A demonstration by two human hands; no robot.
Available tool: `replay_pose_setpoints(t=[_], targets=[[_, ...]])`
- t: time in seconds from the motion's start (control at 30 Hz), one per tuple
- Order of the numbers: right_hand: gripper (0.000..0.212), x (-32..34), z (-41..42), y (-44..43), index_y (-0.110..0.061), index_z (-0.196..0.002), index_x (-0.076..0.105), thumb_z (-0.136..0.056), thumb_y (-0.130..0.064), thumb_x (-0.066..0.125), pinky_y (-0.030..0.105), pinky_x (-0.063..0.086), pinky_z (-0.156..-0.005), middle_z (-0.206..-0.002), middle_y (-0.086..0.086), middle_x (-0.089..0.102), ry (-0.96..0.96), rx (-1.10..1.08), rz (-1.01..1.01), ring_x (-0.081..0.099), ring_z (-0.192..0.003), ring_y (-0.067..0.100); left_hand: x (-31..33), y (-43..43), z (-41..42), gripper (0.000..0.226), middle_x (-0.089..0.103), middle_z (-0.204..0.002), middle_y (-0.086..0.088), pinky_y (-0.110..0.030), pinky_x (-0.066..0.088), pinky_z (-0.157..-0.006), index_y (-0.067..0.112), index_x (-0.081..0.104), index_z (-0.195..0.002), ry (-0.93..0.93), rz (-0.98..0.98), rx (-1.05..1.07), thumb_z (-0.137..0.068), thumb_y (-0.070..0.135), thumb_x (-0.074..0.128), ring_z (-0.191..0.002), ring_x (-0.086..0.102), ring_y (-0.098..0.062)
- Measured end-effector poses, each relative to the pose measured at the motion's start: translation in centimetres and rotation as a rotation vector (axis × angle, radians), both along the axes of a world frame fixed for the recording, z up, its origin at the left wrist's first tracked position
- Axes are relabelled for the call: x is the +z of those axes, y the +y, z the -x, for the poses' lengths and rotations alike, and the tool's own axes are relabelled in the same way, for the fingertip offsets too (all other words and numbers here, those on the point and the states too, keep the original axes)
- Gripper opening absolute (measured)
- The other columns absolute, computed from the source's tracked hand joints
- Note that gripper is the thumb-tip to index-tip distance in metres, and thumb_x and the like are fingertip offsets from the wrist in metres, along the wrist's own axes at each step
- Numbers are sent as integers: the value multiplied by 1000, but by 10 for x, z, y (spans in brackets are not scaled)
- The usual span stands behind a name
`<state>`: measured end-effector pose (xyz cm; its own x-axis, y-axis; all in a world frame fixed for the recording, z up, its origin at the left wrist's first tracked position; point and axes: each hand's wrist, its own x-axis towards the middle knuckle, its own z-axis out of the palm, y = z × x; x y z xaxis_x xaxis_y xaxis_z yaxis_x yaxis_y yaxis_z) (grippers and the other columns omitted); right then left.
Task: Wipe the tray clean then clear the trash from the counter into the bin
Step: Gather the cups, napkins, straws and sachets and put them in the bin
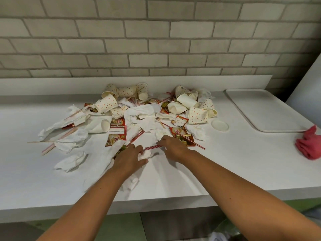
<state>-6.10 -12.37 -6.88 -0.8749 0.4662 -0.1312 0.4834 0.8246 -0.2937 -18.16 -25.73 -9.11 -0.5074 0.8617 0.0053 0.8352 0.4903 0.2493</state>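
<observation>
Reaching over the near edge of the white desk [225, 167], both hands are at the near side of the trash pile [139, 117] of dotted paper cups, napkins, sachets and straws. The left hand [129, 158] has its grip curled round a crumpled napkin [145, 154]. The right hand [173, 148] lies just right of it, fingers bent down at the end of a red-striped straw [152, 147]. Blur hides whether that grip pinches the straw or only touches it. Bare desk lies open at the near right, between the pile and the pink cloth [308, 147], which is bunched at the view's right edge. The white tray [267, 110] sits far right, just beside the cloth. Below the desk's near edge, some crinkled clear plastic [224, 231] is cut off by the frame and hard to make out.
</observation>
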Motion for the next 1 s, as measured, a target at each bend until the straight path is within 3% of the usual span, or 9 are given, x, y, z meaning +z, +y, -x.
replay_pose_setpoints(t=[0.23,0.33,0.4,0.47,0.57,0.7,0.83,0.9,1.0], targets=[[28,0,25,-8,-1,-119,56,-93,-10,52,32,39,-77,-122,17,52,-198,52,-204,54,-113,32,-13,3,1,33,50,-120,-6,-31,51,-75,16,49,-126,124,-33,-125,-96,29,46,-97,60,-23],[31,8,27,-11,0,-123,54,-94,-9,47,34,45,-87,-125,19,55,-252,78,-256,55,-115,32,-23,4,5,34,53,-119,-7,-33,52,-69,16,51,-127,161,-85,-133,-96,28,45,-93,62,-25],[31,11,25,-14,-1,-123,55,-94,-5,44,34,46,-88,-125,17,56,-277,102,-311,56,-115,30,-25,1,6,29,64,-107,-7,-32,53,-55,13,61,-117,193,-141,-113,-92,26,55,-78,67,-26],[31,11,22,-15,-4,-121,57,-94,-4,42,33,48,-85,-123,13,59,-295,121,-367,58,-112,28,-27,0,6,22,72,-84,-5,-24,48,-38,11,70,-95,213,-151,-116,-76,21,75,-53,66,-20],[30,11,19,-17,-5,-117,59,-93,-2,42,32,47,-82,-120,11,61,-318,144,-409,60,-110,27,-29,2,6,16,68,-62,0,-19,38,-27,13,70,-78,296,-229,-113,-67,18,81,-37,58,-12],[30,17,16,-16,-5,-119,57,-93,-1,43,34,48,-84,-122,11,60,-340,136,-420,59,-111,28,-25,6,7,12,64,-53,-2,-18,37,-31,10,65,-71,264,-313,-67,-76,17,74,-36,56,-16],[28,17,13,-20,-4,-118,58,-94,-3,44,34,47,-82,-121,13,61,-356,127,-403,60,-110,29,-24,11,6,40,70,-68,-13,-30,53,-46,3,66,-89,89,-461,19,-93,31,38,-56,66,-29],[27,16,12,-22,-5,-118,58,-98,-15,44,31,44,-77,-120,12,61,-334,114,-371,59,-109,28,-16,13,3,29,72,-85,-19,-34,55,-61,-2,66,-103,26,-553,67,-95,18,47,-73,69,-34],[36,16,8,-22,-5,-119,57,-98,-31,45,30,39,-73,-120,13,59,-321,135,-329,58,-110,29,-2,18,1,22,66,-78,-24,-30,41,-59,-7,62,-97,-60,-647,142,-95,10,48,-69,63,-38]])
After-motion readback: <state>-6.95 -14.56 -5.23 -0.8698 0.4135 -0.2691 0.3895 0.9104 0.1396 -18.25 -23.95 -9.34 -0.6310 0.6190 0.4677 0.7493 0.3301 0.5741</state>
